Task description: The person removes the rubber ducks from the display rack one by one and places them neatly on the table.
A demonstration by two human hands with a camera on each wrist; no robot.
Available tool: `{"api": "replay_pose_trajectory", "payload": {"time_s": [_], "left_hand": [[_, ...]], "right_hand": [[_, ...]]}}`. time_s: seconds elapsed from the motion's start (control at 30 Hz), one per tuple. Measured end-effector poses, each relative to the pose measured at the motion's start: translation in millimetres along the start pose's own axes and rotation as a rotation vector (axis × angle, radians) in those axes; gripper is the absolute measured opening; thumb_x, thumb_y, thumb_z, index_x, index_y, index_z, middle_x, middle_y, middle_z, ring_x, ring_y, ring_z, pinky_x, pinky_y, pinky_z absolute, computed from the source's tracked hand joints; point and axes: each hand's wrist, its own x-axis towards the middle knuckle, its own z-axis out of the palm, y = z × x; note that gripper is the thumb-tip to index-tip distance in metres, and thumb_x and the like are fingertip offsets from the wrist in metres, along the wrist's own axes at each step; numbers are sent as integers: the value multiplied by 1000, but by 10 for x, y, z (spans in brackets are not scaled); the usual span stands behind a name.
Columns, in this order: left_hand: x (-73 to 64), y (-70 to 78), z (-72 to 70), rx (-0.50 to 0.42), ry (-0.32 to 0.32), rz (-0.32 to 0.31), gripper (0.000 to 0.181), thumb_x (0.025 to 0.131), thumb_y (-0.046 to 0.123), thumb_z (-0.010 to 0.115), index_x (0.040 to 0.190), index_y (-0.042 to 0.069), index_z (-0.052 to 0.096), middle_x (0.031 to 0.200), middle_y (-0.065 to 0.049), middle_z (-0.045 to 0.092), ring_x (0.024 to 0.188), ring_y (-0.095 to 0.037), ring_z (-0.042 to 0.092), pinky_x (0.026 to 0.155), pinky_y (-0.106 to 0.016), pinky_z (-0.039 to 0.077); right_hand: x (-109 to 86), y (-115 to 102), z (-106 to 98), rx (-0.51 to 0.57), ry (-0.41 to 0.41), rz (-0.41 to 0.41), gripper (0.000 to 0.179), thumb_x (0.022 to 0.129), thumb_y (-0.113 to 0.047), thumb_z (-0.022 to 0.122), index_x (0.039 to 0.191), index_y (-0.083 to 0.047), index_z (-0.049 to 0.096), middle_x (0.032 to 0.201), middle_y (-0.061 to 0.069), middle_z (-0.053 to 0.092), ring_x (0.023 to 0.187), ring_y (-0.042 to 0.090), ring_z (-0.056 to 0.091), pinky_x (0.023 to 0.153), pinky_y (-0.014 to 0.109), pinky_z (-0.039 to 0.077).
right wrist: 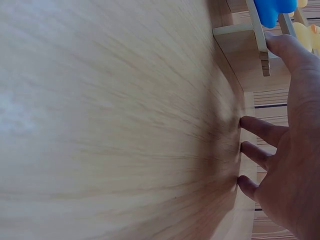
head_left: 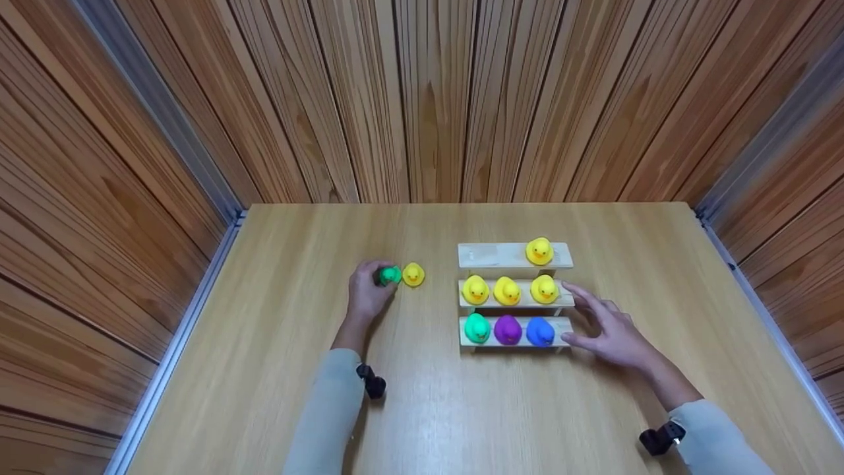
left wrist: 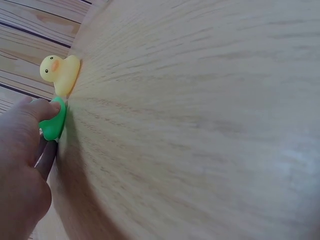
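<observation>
My left hand (head_left: 370,290) pinches a green rubber duck (head_left: 390,275) on the table, thumb on one side and fingers on the other. Just right of it sits a yellow rubber duck (head_left: 413,274). A three-step wooden stand (head_left: 491,255) is to the right. My right hand (head_left: 613,332) is at its right end, fingers spread; the thumb touches the lowest step near the blue duck (head_left: 541,332), and other fingertips (right wrist: 244,122) rest on the table. Beside the blue duck on that step are a purple duck (head_left: 508,330) and a green duck (head_left: 477,328).
Three yellow ducks stand on the middle step (head_left: 525,298). One more yellow duck (head_left: 539,251) is at the right of the top step. Wood-plank walls (head_left: 435,99) enclose the table (head_left: 409,409) at the back and sides, with metal rails (head_left: 178,343) along the side edges.
</observation>
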Motion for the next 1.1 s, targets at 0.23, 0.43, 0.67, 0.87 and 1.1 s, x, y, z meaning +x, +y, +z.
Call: {"api": "replay_pose_trajectory", "payload": {"time_s": [0.23, 0.43, 0.67, 0.87, 1.1], "left_hand": [[1, 51, -24, 9, -4, -20, 42, 89, -7, 86, 129, 4, 79, 134, -20, 70, 131, -39, 69, 121, -58, 57], [-11, 119, -102, 26, -23, -24, 41, 91, -1, 88, 129, 7, 79, 135, -18, 69, 133, -39, 67, 121, -58, 55], [-39, 207, -212, 22, -68, -7, 44, 94, 2, 88, 136, 8, 76, 141, -19, 66, 137, -39, 66, 120, -56, 57], [-62, 242, -290, 8, -85, 38, 43, 95, 3, 87, 137, 6, 76, 145, -18, 65, 142, -42, 64, 117, -57, 60], [-89, 342, -351, -17, -94, 68, 44, 97, 5, 86, 139, 3, 73, 147, -19, 65, 147, -45, 60, 123, -61, 56]], "right_hand": [[2, -8, 6, -8, 5, -9, 96, 100, -49, 83, 177, -41, 26, 173, 30, 50, 157, 58, 37, 116, 84, 26], [5, -11, 8, 3, -3, 3, 97, 100, -51, 82, 178, -42, 24, 175, 30, 46, 159, 59, 34, 118, 85, 23], [13, -10, 1, -3, -4, 12, 96, 101, -53, 81, 178, -43, 24, 175, 31, 46, 160, 60, 33, 118, 85, 23], [8, -15, -10, 6, 0, 3, 96, 101, -51, 82, 177, -45, 25, 176, 29, 46, 161, 60, 33, 119, 84, 22], [-4, -18, -6, -10, 3, 2, 96, 101, -52, 81, 178, -42, 26, 175, 29, 47, 159, 59, 37, 118, 84, 26]]}}
